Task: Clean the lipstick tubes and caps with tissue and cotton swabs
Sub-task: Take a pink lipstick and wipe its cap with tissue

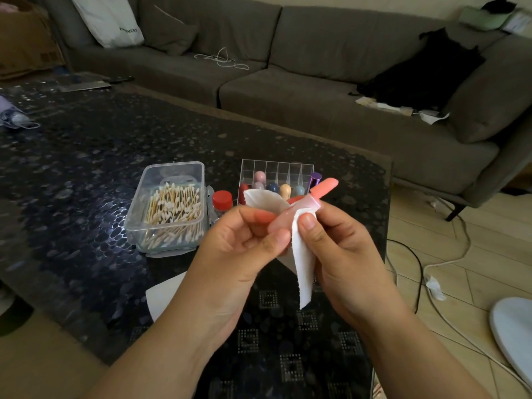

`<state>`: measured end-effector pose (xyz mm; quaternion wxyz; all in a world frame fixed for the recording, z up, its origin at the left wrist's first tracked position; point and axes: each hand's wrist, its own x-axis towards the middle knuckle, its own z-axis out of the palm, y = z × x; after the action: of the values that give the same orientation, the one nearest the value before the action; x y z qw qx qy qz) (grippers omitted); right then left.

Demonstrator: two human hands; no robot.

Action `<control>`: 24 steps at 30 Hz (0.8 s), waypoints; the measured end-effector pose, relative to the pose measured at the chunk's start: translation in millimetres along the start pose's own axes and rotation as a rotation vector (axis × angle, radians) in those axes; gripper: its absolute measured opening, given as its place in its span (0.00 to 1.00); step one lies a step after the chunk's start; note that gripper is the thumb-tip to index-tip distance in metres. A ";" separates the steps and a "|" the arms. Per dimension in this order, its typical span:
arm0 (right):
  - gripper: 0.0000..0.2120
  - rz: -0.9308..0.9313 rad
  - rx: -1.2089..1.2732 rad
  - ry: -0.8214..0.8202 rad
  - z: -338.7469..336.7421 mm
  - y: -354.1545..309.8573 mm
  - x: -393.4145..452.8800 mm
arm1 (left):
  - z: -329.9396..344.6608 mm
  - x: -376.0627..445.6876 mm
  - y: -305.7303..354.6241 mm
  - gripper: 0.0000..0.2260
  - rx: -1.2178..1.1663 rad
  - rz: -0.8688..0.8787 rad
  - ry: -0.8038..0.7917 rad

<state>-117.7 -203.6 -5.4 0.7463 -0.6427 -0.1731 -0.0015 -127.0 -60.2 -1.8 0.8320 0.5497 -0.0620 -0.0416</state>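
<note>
While the left hand (244, 240) pinches the lower end of a frosted pink lipstick tube (290, 216) between thumb and curled fingers, the right hand (339, 249) presses a folded white tissue strip (302, 254) against the tube's side with its thumb, the other fingers wrapped behind. This split probably lets one hand steady the piece while the other rubs. A coral-pink rounded piece (326, 187), whether the bullet or a cap I cannot tell, sticks out toward 1 o'clock from the tube, clear of the tissue, likely so it stays unsmeared.

Just beyond the hands, at 12 o'clock, stands a clear acrylic compartment organiser (276, 168) holding upright lipsticks in several colours, close by for swapping pieces. At 10 o'clock sits a clear plastic box of wooden cotton swabs (172, 208), lid off, within easy reach. Between box and organiser stands a small red-capped bottle (222, 200). All rest on a dark pebble-patterned table (86, 168).
</note>
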 end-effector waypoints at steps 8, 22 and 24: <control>0.13 0.002 -0.066 0.018 1.2 0.3 0.8 | 0.1 0.2 0.8 0.09 0.014 -0.014 0.002; 0.12 0.070 -0.113 0.071 1.5 -7.7 -1.2 | 2.9 -0.5 -0.5 0.14 -0.028 -0.039 0.015; 0.12 0.090 -0.093 0.086 1.9 -9.2 -1.0 | 3.8 -0.5 -0.2 0.17 -0.025 -0.063 -0.001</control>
<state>-121.2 -203.6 3.3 0.7216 -0.6832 -0.1118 -0.0035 -128.1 -63.7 -0.5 0.8371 0.5409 -0.0444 -0.0686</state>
